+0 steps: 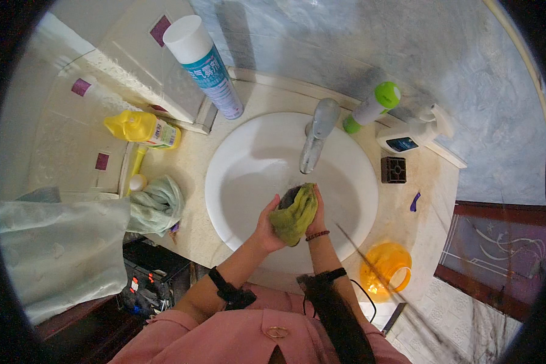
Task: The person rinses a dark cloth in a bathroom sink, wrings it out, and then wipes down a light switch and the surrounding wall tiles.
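A crumpled yellow-green cloth [296, 217] with a dark grey patch at its upper left is between my two hands, over the front half of the white oval sink [224, 203]. My left hand [268, 228] grips the cloth's left side, fingers partly hidden behind it. On the other side my right hand [317, 212] holds its right edge, a beaded bracelet around the wrist. The spout of the metal faucet [314, 136] ends just above the cloth. Whether water is running I cannot tell.
Left of the sink are a tall spray can [207, 73], a yellow jug [148, 130] and a pale green towel [156, 206]. On the right stand a green-capped can [370, 109], a white spray bottle [403, 136], a dark square block [394, 170] and an orange jar [379, 273].
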